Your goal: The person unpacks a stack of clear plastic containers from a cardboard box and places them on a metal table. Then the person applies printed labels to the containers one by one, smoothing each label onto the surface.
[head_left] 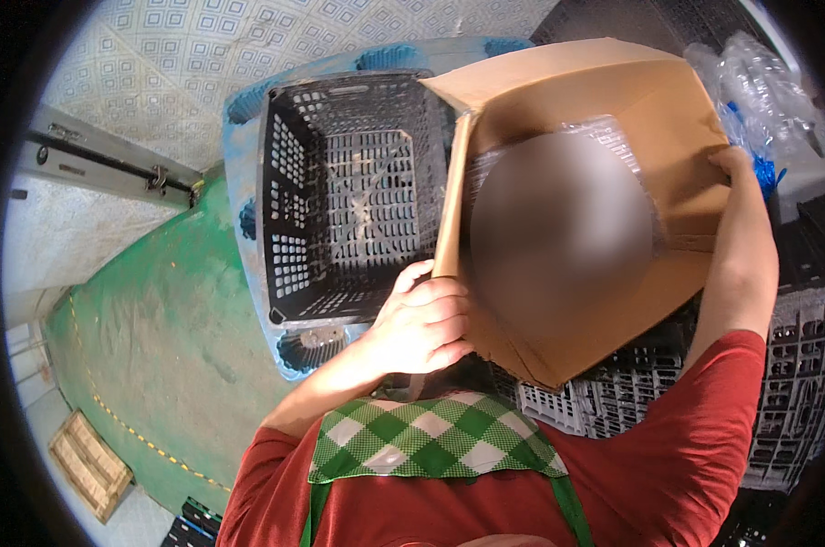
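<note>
Two bare hands are well apart on one open box (690, 196): the left hand (429, 314) curls its fingers round the near end of the left flap, and the right hand (733, 162) is at the upper edge of the right wall, though its grip on the far side is hidden. The box sits in front of the person, just right of the black crate (376, 182); what bears its weight cannot be seen. Being cardboard, it should be light in itself, stiff along the folds but soft at the flaps, which could bend or tear if they alone took the load. A blur covers most of the inside, so its full weight is hard to judge; the clear plastic (610, 137) showing there is probably slippery. The firmest hold would likely be low on two opposite walls. Counted: one box, one black crate, one blue pallet (241, 150) beneath that crate, one wooden frame (90, 463) at lower left, and one blue tuft (765, 171) near the right wrist; the stacked crates (800, 383) at right overlap too much to count.
</note>
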### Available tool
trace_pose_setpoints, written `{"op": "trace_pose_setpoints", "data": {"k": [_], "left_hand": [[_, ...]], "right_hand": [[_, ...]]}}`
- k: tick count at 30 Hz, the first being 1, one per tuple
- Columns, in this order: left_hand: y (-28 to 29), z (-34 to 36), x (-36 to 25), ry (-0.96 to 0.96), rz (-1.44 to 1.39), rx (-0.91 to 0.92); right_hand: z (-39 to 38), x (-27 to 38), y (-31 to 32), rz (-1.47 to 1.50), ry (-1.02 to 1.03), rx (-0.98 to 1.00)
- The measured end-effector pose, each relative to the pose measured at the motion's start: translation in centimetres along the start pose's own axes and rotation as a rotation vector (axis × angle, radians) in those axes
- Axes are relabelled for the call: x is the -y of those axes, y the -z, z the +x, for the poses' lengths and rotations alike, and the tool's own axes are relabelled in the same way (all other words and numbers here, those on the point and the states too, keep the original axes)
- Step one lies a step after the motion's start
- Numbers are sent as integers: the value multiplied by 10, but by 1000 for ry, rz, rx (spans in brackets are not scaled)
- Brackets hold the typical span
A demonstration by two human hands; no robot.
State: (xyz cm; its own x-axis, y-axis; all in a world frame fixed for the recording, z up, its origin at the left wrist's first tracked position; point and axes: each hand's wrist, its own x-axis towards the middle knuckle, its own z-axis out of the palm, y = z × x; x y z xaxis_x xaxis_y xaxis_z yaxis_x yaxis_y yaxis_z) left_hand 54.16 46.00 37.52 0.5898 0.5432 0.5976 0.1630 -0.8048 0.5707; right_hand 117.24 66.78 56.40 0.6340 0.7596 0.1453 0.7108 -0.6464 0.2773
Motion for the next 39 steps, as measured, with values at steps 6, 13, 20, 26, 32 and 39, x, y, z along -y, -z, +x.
{"op": "trace_pose_setpoints", "data": {"k": [6,13,20,26,32,39], "left_hand": [[-10,1,4,-26,-27,-28],[-22,32,3,-68,-29,35],[-50,80,-11,-36,72,131],[-20,3,-5,-7,-58,-92],[27,-61,59,615,76,-414],[30,-108,96,1058,97,625]], "right_hand": [[32,-3,26,-70,78,-140],[-92,181,137,1229,535,256],[-292,370,55,1828,580,817],[-402,379,5,1550,589,1445],[-425,349,27,445,1404,601],[-342,256,101,673,1015,-297]]}}
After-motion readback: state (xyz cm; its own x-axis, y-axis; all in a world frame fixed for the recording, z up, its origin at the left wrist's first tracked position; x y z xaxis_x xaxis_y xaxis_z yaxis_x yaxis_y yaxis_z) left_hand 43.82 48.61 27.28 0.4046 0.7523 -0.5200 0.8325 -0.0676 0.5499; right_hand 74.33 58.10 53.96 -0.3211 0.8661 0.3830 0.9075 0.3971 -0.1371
